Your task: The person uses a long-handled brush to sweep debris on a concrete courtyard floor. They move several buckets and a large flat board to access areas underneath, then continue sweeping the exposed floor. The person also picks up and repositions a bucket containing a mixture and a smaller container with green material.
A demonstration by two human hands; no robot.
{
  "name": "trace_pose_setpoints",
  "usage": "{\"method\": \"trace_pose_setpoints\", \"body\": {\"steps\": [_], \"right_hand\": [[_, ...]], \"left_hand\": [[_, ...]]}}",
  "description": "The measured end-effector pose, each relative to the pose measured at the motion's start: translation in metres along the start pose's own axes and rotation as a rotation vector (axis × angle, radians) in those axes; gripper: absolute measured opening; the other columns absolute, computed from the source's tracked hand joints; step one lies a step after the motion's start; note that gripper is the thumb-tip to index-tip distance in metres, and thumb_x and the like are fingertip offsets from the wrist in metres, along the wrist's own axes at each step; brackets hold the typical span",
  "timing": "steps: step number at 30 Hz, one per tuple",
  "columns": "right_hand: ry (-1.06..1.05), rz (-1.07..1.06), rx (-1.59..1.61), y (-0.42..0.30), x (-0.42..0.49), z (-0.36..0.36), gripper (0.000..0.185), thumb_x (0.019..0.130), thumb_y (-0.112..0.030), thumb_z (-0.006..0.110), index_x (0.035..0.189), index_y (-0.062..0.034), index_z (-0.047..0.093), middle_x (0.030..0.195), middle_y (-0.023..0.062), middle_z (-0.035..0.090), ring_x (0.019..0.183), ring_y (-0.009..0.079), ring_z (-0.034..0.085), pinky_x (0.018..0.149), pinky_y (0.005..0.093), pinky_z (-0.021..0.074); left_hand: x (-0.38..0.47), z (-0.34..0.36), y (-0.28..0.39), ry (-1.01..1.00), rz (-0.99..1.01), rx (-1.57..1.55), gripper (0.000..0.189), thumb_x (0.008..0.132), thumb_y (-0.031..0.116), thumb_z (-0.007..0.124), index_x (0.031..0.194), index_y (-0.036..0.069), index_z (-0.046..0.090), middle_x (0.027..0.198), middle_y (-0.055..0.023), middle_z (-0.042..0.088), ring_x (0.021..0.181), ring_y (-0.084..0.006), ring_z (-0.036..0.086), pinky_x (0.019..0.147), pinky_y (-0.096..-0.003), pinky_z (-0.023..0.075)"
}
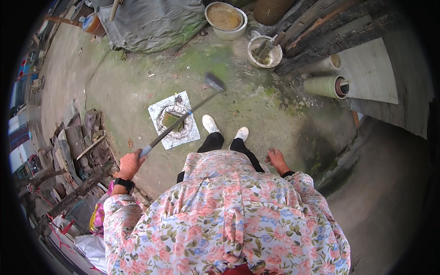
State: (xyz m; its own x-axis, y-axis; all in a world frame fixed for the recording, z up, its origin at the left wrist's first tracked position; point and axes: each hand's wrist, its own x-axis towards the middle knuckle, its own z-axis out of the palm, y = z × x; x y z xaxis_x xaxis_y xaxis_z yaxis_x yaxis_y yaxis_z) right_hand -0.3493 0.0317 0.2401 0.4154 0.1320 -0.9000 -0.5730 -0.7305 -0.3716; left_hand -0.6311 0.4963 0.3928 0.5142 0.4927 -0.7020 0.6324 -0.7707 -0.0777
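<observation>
My left hand [130, 164], with a dark band on the wrist, grips the grey end of a long pole [165, 133]. The pole runs up and to the right to a blurred dark head [215, 81], which looks like a brush but is too blurred to be sure. Below the pole lies a square whitish panel [190, 133] with a round, crumpled-looking ring, partly hidden by the pole. Something greenish brown [169, 119] sits inside that ring. My right hand [275, 158] hangs beside my leg with its fingers curled and no object visible in it.
Mossy concrete [237, 92] surrounds my white shoes [210, 124]. Scrap wood [77, 144] is heaped at left. Ahead are a grey tarp [151, 24], a bucket [230, 33] and a basin [252, 61] holding a tool. Timbers [319, 24] and rolled sheets [319, 86] stand at right.
</observation>
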Motion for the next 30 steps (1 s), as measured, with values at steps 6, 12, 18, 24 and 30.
{"method": "trace_pose_setpoints", "body": {"steps": [6,12,18,24,30], "right_hand": [[0.004,0.005,-0.01,-0.025,0.0,0.01,0.038,0.079,-0.026,0.049,0.11,-0.0048,0.044,0.074,0.0069,0.056,0.057,0.0155,0.057,0.046,0.0271,0.0412],[0.004,0.024,-0.031,-0.021,-0.003,0.01,0.037,0.08,-0.026,0.049,0.111,-0.0056,0.044,0.074,0.0061,0.055,0.058,0.0159,0.057,0.048,0.028,0.0408],[0.019,0.02,-0.021,-0.007,-0.002,0.011,0.037,0.08,-0.025,0.049,0.11,-0.0035,0.045,0.072,0.0073,0.055,0.055,0.017,0.057,0.045,0.028,0.0404],[0.02,0.024,-0.025,-0.006,-0.001,0.013,0.037,0.079,-0.024,0.049,0.109,-0.0021,0.045,0.072,0.008,0.055,0.054,0.0167,0.057,0.045,0.0281,0.0407],[0.044,0.005,0.016,-0.012,-0.008,0.013,0.037,0.079,-0.023,0.049,0.108,-0.0019,0.045,0.07,0.0077,0.055,0.053,0.0161,0.057,0.044,0.0274,0.0408]], "left_hand": [[0.029,0.022,0.021,-0.047,0.136,-0.048,0.031,0.075,0.039,0.053,0.093,0.014,0.054,0.073,-0.011,0.059,0.07,-0.0305,0.057,0.059,-0.0413,0.0441],[0.016,0.033,-0.049,-0.03,-0.115,-0.08,0.032,0.074,0.04,0.054,0.093,0.014,0.056,0.077,-0.0121,0.06,0.074,-0.0306,0.057,0.063,-0.0414,0.0441],[0.016,0.026,-0.088,0.05,-0.363,-0.12,0.034,0.077,0.037,0.052,0.098,0.01,0.055,0.082,-0.0162,0.059,0.079,-0.0331,0.056,0.067,-0.0417,0.0436],[0.021,0.007,-0.072,0.217,-0.319,-0.231,0.035,0.078,0.037,0.05,0.095,0.007,0.055,0.08,-0.0175,0.059,0.075,-0.0342,0.056,0.065,-0.0426,0.0439],[0.052,-0.003,-0.01,0.139,-0.094,-0.153,0.033,0.078,0.039,0.051,0.095,0.012,0.055,0.075,-0.0151,0.059,0.072,-0.0331,0.057,0.062,-0.0421,0.0445]]}}
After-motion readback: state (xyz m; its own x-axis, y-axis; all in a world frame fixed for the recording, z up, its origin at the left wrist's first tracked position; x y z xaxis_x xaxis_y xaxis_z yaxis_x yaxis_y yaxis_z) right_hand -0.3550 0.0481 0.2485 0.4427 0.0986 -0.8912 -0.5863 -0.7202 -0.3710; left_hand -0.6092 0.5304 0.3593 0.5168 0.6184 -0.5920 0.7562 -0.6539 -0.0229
